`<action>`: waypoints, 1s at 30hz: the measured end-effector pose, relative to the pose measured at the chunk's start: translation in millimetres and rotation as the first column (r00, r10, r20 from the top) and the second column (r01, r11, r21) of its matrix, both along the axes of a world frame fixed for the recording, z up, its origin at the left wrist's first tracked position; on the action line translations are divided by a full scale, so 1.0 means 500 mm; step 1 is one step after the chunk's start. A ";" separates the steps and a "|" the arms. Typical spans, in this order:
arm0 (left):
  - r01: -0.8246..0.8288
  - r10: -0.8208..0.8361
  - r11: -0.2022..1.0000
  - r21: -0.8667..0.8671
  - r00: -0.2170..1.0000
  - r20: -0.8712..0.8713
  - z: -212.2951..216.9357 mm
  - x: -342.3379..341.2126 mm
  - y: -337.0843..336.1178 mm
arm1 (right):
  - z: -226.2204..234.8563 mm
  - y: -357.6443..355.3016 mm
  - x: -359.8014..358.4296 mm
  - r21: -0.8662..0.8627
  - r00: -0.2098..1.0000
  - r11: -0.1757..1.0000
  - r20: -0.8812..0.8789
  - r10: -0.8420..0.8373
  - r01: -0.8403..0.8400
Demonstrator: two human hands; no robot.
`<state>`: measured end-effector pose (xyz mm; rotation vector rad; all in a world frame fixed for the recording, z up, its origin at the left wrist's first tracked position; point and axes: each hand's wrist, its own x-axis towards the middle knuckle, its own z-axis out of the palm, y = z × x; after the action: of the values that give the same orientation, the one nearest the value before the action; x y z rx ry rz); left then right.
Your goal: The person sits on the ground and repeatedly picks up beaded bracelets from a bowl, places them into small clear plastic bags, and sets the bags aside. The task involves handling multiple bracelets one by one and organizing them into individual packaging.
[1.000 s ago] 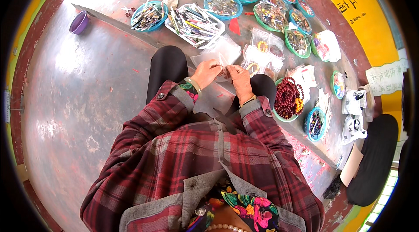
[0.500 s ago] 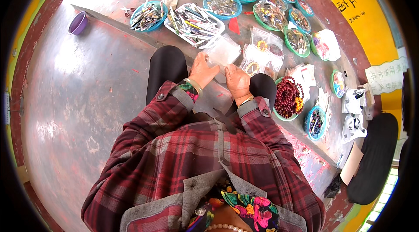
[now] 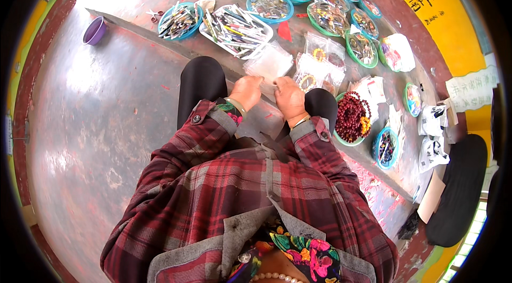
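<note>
Between my knees, both hands are closed on a small clear plastic bag (image 3: pixel 269 90), which is thin and hard to make out. My left hand (image 3: pixel 246 93) pinches its left side, my right hand (image 3: pixel 290 99) the right side. Just beyond my fingers lies a stack of clear plastic bags (image 3: pixel 270 63). To the right of that stack are filled clear bags with beaded bracelets (image 3: pixel 306 81) in them. A green basin of dark red beads (image 3: pixel 352 116) stands beside my right knee.
A white tray of pens (image 3: pixel 238 30) and a blue basin of pens (image 3: pixel 180 21) stand on the raised ledge ahead. Scissors (image 3: pixel 154 16) lie left of them. Several basins of small goods (image 3: pixel 329 18) crowd the far right. A purple basin (image 3: pixel 95 31) sits at the far left.
My hands have drawn slightly apart, the left moving a little left and down. The plastic between them shows less than before. The goods around have not moved.
</note>
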<state>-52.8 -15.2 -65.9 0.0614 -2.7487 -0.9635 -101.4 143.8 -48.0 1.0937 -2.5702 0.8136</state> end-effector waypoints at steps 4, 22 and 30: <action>-0.027 0.028 0.999 0.024 0.999 -0.029 -0.004 0.001 -0.007 | -0.008 0.013 -0.018 0.021 0.938 0.971 0.252 -0.237 0.239; 0.234 -0.244 0.965 -0.117 0.967 -0.074 0.005 0.009 -0.003 | -0.029 0.030 -0.022 0.143 0.916 0.961 0.298 -0.270 0.237; 0.219 -0.216 0.975 0.024 0.972 -0.088 0.015 0.006 0.009 | 0.008 0.061 -0.030 -0.113 0.919 0.971 0.363 -0.156 0.209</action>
<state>-50.0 -10.8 -58.3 -0.2754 -2.7014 -1.0411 -116.3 174.2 -44.1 0.7001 -2.7828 1.2271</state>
